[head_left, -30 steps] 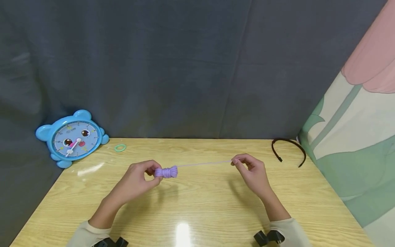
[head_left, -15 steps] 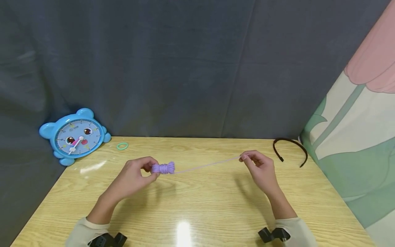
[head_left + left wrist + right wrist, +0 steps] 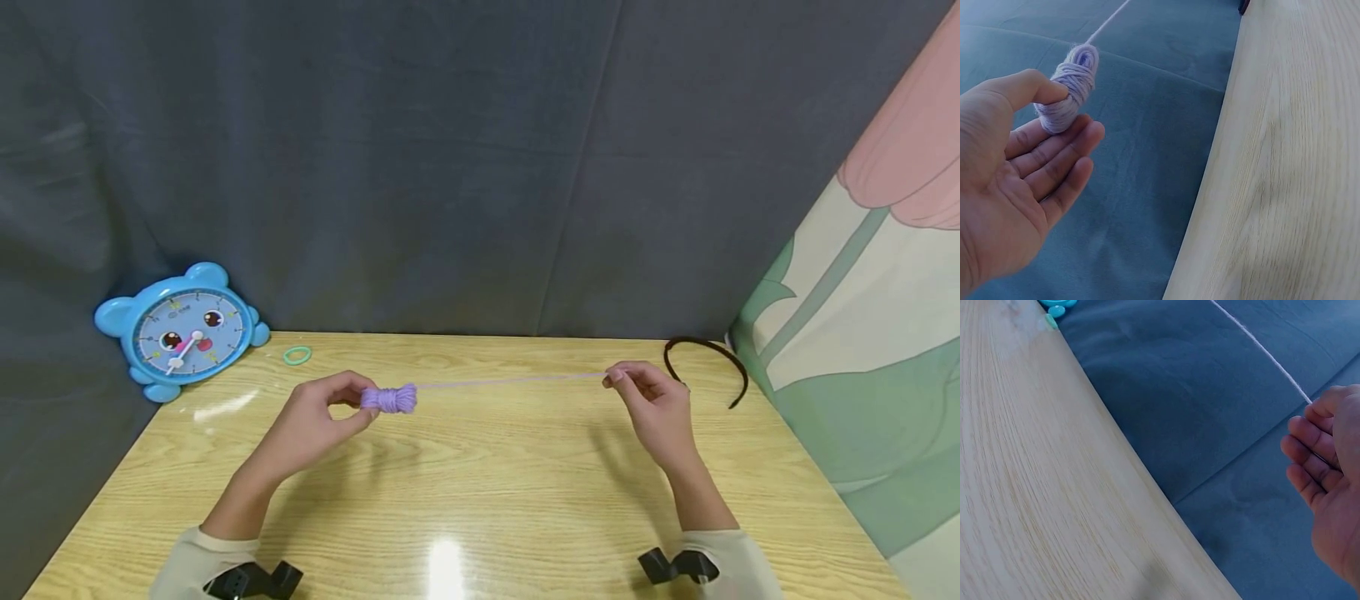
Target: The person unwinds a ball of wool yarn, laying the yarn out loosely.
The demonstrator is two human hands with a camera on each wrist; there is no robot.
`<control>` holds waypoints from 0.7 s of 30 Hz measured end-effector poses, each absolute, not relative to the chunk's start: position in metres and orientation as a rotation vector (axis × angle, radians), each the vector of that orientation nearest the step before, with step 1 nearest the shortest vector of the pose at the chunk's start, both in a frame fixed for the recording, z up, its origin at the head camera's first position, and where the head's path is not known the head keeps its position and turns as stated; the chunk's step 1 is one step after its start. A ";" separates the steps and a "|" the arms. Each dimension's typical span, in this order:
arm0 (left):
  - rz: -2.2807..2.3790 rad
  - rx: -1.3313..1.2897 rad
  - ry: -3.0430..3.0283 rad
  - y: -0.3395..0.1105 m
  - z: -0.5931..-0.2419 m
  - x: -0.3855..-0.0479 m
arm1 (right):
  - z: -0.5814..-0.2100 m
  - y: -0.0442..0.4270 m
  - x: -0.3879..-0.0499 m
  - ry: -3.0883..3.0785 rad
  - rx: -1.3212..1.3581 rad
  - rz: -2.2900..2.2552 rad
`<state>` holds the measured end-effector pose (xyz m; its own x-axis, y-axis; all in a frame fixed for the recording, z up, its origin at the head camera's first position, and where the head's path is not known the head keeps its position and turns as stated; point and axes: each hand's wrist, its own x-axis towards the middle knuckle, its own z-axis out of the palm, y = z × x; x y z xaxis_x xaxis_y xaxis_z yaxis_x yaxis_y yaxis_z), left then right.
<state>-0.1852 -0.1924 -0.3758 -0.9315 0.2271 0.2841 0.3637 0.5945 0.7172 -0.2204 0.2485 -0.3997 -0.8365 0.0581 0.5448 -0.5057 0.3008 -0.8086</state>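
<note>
A small bundle of purple yarn (image 3: 390, 399), wound round its middle, hangs above the table. My left hand (image 3: 315, 421) pinches its left end between thumb and fingers. In the left wrist view the thumb presses on the yarn bundle (image 3: 1075, 78) while the other fingers lie below it. From the bundle a single strand (image 3: 510, 381) runs nearly level to the right. My right hand (image 3: 660, 412) pinches the strand's far part between thumb and forefinger. The right wrist view shows the taut strand (image 3: 1266, 353) entering that pinch; the strand's end is hidden.
A blue bear-shaped clock (image 3: 187, 329) leans at the table's back left. Beside it lies a green ring (image 3: 297, 356). A dark headband (image 3: 720, 346) lies at the back right, partly behind my right hand. A dark curtain (image 3: 450, 167) stands behind the wooden table (image 3: 480, 492).
My hands have moved apart, the right one to the right and the left one slightly left and up. The strand between them has grown longer; it sloped half a second ago and is nearly level now.
</note>
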 end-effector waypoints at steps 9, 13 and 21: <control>-1.492 -0.512 -2.517 -0.197 -0.373 -0.190 | -0.399 0.256 -0.222 -2.106 0.289 1.585; -1.501 -0.502 -2.497 -0.199 -0.372 -0.191 | -0.397 0.261 -0.221 -2.117 0.281 1.563; -1.485 -0.445 -2.513 -0.204 -0.373 -0.190 | -0.393 0.273 -0.220 -2.052 0.220 1.610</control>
